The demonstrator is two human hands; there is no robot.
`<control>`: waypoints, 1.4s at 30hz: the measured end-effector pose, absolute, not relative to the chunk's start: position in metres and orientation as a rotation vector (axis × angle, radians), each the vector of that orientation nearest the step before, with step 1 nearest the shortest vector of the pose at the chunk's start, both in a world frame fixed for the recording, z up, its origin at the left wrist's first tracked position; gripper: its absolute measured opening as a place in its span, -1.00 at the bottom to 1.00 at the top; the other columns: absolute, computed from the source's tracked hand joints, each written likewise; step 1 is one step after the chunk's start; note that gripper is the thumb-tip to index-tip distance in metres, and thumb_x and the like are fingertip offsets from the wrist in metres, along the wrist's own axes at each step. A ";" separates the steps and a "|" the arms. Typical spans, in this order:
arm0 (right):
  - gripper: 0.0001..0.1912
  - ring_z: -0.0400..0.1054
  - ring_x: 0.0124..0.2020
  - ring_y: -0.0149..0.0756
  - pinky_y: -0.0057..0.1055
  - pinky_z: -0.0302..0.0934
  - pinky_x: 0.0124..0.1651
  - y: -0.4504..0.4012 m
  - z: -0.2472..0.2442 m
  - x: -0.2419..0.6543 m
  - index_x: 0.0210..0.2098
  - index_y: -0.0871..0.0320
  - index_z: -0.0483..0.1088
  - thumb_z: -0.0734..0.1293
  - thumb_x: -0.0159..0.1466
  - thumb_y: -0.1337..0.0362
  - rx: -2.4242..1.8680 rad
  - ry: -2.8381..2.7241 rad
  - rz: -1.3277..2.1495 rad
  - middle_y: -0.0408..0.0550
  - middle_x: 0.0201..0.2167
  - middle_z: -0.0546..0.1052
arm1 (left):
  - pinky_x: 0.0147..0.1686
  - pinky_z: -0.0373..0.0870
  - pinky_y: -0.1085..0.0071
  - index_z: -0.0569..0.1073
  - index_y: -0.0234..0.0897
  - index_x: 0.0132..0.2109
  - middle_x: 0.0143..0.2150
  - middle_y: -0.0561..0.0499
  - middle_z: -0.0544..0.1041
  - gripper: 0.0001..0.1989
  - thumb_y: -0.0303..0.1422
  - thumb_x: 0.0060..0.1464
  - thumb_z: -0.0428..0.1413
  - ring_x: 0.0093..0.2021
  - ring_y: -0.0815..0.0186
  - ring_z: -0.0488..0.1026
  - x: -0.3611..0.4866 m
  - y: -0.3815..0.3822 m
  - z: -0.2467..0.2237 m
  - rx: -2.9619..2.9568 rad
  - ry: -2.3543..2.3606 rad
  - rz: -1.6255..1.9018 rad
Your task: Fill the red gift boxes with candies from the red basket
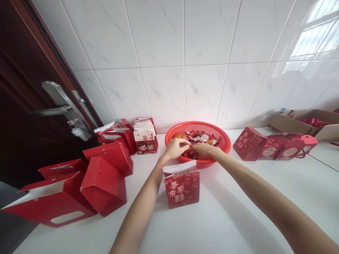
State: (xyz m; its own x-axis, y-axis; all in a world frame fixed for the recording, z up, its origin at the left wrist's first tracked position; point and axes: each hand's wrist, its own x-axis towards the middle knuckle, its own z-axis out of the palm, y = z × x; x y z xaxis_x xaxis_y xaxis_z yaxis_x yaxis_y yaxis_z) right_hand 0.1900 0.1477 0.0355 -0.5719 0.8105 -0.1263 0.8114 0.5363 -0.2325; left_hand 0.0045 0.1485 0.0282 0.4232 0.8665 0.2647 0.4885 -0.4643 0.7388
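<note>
A red plastic basket against the wall holds many small wrapped sweets. Over its left side, my left hand has thumb and fingers closed in a pinch; whatever is between them is too small to make out. My right hand reaches down among the sweets, fingers curled and fingertips partly hidden, so what it grips cannot be seen. Just in front of the basket, between my forearms, a red gift box with pale Chinese lettering stands upright, its top flaps raised.
Several red boxes with raised flaps stand at left, by a dark door with a metal handle. A white and red box stands left of the basket. To the right are closed red boxes and a cardboard box.
</note>
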 end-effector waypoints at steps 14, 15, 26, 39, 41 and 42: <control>-0.86 0.51 -0.18 -0.10 -0.34 0.32 -0.16 0.150 0.037 0.202 -0.29 0.14 0.55 0.37 0.15 0.35 1.887 2.657 -0.443 0.00 -0.23 0.64 | -0.11 0.50 0.30 0.63 -0.23 -0.20 -0.15 -0.06 0.68 -0.80 -0.34 0.08 0.13 -0.17 0.16 0.60 0.004 0.149 0.028 2.067 1.154 0.876; -0.85 0.52 -0.18 -0.05 -0.29 0.32 -0.15 0.149 0.035 0.200 -0.29 0.14 0.55 0.42 0.11 0.32 1.852 2.617 -0.447 0.03 -0.22 0.64 | -0.12 0.50 0.31 0.63 -0.23 -0.20 -0.15 -0.05 0.68 -0.80 -0.34 0.07 0.13 -0.17 0.16 0.60 0.004 0.149 0.028 2.075 1.149 0.877; -0.45 0.41 0.09 0.15 0.13 0.03 0.23 0.140 0.035 0.193 0.20 0.09 0.37 0.36 0.20 0.35 1.643 2.464 -0.310 0.19 0.02 0.56 | -0.13 0.50 0.34 0.63 -0.23 -0.22 -0.17 -0.04 0.69 -0.81 -0.34 0.06 0.13 -0.16 0.18 0.60 0.004 0.148 0.025 2.104 1.139 0.881; -0.73 0.45 -0.01 -0.07 -0.36 0.18 -0.20 0.142 0.043 0.196 -0.01 0.09 0.47 0.26 0.38 0.16 1.974 2.515 -0.196 0.04 -0.04 0.58 | -0.12 0.47 0.32 0.63 -0.22 -0.20 -0.13 -0.04 0.69 -0.79 -0.33 0.08 0.12 -0.13 0.17 0.59 0.003 0.151 0.022 2.137 1.155 0.887; -0.68 0.42 0.06 -0.04 -0.34 0.20 -0.16 0.140 0.045 0.196 0.06 0.12 0.42 0.26 0.38 0.15 2.061 2.487 -0.160 0.09 0.04 0.54 | -0.12 0.47 0.32 0.63 -0.22 -0.19 -0.13 -0.04 0.69 -0.79 -0.34 0.08 0.12 -0.14 0.17 0.59 0.004 0.150 0.023 2.128 1.162 0.876; -0.66 0.39 0.09 -0.02 -0.32 0.21 -0.12 0.139 0.047 0.196 0.10 0.13 0.39 0.26 0.38 0.17 2.107 2.468 -0.133 0.12 0.09 0.51 | -0.12 0.47 0.31 0.63 -0.22 -0.19 -0.13 -0.04 0.69 -0.79 -0.34 0.08 0.12 -0.14 0.17 0.60 0.004 0.150 0.023 2.124 1.164 0.872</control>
State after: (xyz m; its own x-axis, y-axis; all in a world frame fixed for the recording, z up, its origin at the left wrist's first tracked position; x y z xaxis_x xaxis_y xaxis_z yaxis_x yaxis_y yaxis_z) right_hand 0.1955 0.1395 0.0466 -0.1549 0.9875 0.0279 0.9788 0.1572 -0.1311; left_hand 0.0038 0.1502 0.0229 0.4118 0.8695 0.2727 0.5054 -0.4669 0.7256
